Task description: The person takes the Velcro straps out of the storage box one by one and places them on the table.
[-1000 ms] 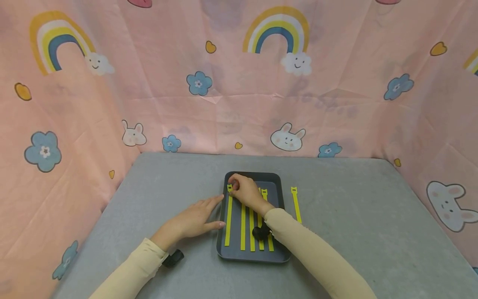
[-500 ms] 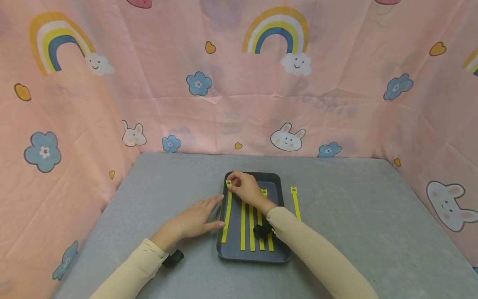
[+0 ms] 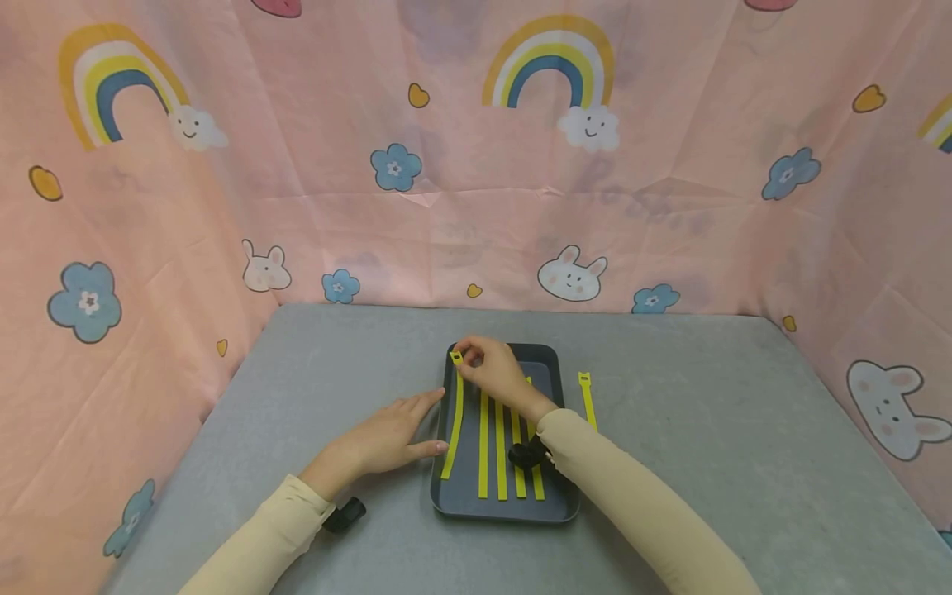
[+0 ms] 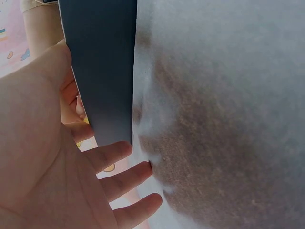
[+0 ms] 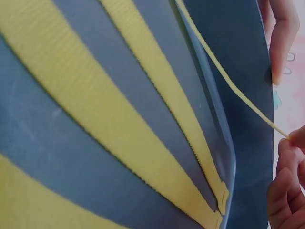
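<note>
In the head view a dark grey tray [image 3: 502, 517] holds several yellow hook-and-loop cable ties [image 3: 483, 463], laid lengthwise side by side. My right hand [image 3: 497, 370] pinches the leftmost cable tie [image 3: 459, 413] near its slotted head, at the tray's far left corner. That tie is raised and slightly bent in the right wrist view, its pinched end above the tray wall. My left hand [image 3: 385, 436] rests along the tray's left side, fingers extended, thumb and fingertips at the rim. The left wrist view shows its fingers [image 4: 126, 181] spread against the tray's outer wall [image 4: 102, 71].
One more yellow cable tie [image 3: 587, 397] lies on the grey table [image 3: 714, 430] just right of the tray, partly covered by my right sleeve [image 3: 632, 487]. A pink patterned curtain [image 3: 446, 223] encloses the back and sides.
My right hand has lifted the leftmost cable tie's head and drawn it toward the far rim. Its near end has slid slightly left and away from me. The left hand stays put.
</note>
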The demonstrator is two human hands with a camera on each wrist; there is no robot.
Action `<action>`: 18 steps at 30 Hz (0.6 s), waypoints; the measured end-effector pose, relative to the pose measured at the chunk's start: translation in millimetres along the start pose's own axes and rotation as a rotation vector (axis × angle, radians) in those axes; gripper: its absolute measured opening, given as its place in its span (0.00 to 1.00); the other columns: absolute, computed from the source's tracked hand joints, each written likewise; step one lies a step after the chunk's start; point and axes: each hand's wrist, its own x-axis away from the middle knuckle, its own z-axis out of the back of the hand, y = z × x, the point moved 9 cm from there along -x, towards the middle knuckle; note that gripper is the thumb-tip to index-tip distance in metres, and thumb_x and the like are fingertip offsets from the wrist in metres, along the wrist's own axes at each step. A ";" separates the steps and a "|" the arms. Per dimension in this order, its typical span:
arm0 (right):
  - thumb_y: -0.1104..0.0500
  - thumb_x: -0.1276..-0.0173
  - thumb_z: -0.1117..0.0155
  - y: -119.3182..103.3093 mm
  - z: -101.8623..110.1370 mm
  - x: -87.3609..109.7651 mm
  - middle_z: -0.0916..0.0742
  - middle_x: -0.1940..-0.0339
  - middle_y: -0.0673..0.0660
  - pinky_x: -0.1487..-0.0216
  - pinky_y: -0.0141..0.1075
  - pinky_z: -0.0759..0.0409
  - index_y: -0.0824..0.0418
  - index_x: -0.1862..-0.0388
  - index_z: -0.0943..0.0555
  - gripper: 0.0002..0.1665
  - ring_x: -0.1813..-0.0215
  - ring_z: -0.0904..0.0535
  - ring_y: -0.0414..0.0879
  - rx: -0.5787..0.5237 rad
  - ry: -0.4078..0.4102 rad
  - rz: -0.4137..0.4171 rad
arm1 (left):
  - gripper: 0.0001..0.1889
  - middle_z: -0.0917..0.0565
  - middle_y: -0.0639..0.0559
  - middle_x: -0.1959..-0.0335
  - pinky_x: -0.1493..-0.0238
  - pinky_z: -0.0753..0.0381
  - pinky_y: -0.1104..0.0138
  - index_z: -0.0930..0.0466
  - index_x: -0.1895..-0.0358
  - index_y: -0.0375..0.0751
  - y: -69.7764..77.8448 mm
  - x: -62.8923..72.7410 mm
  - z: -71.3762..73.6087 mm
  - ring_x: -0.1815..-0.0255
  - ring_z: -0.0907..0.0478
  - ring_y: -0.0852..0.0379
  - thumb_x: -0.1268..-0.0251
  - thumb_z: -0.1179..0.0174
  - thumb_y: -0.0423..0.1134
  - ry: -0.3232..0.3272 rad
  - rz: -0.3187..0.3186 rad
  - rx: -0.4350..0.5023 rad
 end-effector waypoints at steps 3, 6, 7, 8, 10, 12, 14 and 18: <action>0.64 0.32 0.38 -2.8 0.8 0.2 0.16 0.70 0.52 0.70 0.32 0.29 0.56 0.51 0.17 0.12 0.74 0.28 0.42 -0.027 -0.001 0.018 | 0.44 0.38 0.44 0.22 0.26 0.36 0.46 0.51 0.20 0.47 -0.2 0.8 0.0 0.23 0.38 0.40 0.32 0.46 0.65 0.002 -0.001 0.007; 0.65 0.33 0.40 -3.5 1.7 0.8 0.16 0.71 0.52 0.71 0.31 0.31 0.56 0.53 0.18 0.11 0.75 0.30 0.42 -0.055 -0.004 0.023 | 0.44 0.37 0.44 0.22 0.26 0.36 0.46 0.51 0.20 0.47 0.2 0.8 0.4 0.23 0.38 0.40 0.32 0.46 0.65 0.006 -0.004 0.009; 0.65 0.33 0.40 -3.1 1.6 0.8 0.16 0.71 0.52 0.72 0.31 0.32 0.56 0.54 0.18 0.11 0.75 0.30 0.42 -0.065 -0.006 0.023 | 0.44 0.37 0.44 0.22 0.26 0.36 0.46 0.51 0.20 0.47 0.3 0.8 0.5 0.23 0.38 0.40 0.32 0.46 0.64 0.006 -0.003 0.010; 0.65 0.33 0.40 -2.8 1.7 0.9 0.17 0.70 0.52 0.72 0.31 0.32 0.55 0.54 0.18 0.11 0.75 0.31 0.42 -0.076 -0.008 0.022 | 0.44 0.37 0.44 0.22 0.26 0.36 0.46 0.51 0.20 0.47 0.2 0.9 0.4 0.23 0.38 0.40 0.32 0.46 0.64 0.005 -0.002 0.011; 0.65 0.33 0.40 -2.1 1.9 0.9 0.17 0.70 0.52 0.72 0.31 0.32 0.55 0.55 0.19 0.10 0.75 0.31 0.42 -0.092 -0.009 0.017 | 0.44 0.38 0.44 0.22 0.25 0.37 0.46 0.51 0.20 0.48 0.2 1.1 0.4 0.23 0.38 0.40 0.32 0.46 0.64 0.002 0.001 0.014; 0.65 0.34 0.40 -1.6 2.5 1.1 0.17 0.69 0.53 0.73 0.31 0.31 0.55 0.57 0.19 0.09 0.75 0.30 0.43 -0.111 -0.007 0.011 | 0.44 0.38 0.44 0.22 0.25 0.37 0.46 0.51 0.20 0.48 0.0 1.3 0.3 0.23 0.39 0.40 0.31 0.46 0.64 0.000 0.005 0.019; 0.64 0.33 0.40 -1.5 2.9 1.3 0.17 0.68 0.53 0.73 0.31 0.30 0.56 0.58 0.19 0.07 0.74 0.29 0.43 -0.129 -0.007 0.004 | 0.44 0.38 0.44 0.22 0.25 0.38 0.46 0.51 0.20 0.48 0.1 1.5 0.2 0.23 0.39 0.40 0.31 0.46 0.64 -0.003 0.007 0.022; 0.63 0.31 0.39 -2.7 3.5 2.7 0.16 0.64 0.56 0.73 0.32 0.25 0.57 0.59 0.19 0.04 0.74 0.26 0.44 -0.162 -0.012 -0.014 | 0.44 0.38 0.44 0.22 0.25 0.37 0.46 0.51 0.20 0.48 0.9 2.1 0.5 0.23 0.39 0.40 0.31 0.46 0.63 -0.006 0.011 0.025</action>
